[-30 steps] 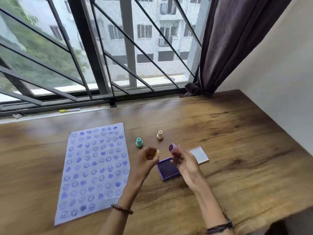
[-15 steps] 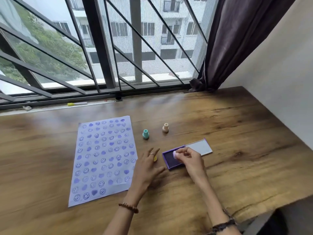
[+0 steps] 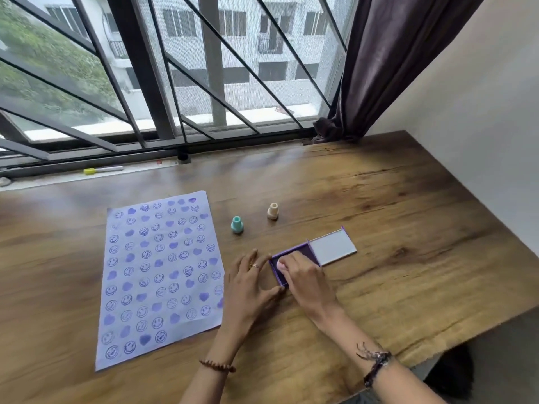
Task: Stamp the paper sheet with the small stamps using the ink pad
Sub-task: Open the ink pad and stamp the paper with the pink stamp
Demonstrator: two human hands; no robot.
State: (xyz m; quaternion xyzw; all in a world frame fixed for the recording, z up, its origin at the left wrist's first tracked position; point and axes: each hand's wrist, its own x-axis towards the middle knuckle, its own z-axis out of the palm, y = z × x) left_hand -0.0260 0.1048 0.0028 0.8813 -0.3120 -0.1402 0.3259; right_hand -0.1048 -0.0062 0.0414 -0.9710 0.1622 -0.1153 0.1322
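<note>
Now the right hand (image 3: 303, 275) presses a stamp (image 3: 280, 265) onto the ink pad (image 3: 303, 252).

Soft, even daylight enters through the barred window (image 3: 186, 83), leaving a pale sheen on the wooden table (image 3: 379, 217) and only faint shadows. Wide-angle distortion bends the edges, and the whole frame is slightly soft, blurriest at the left.
</note>
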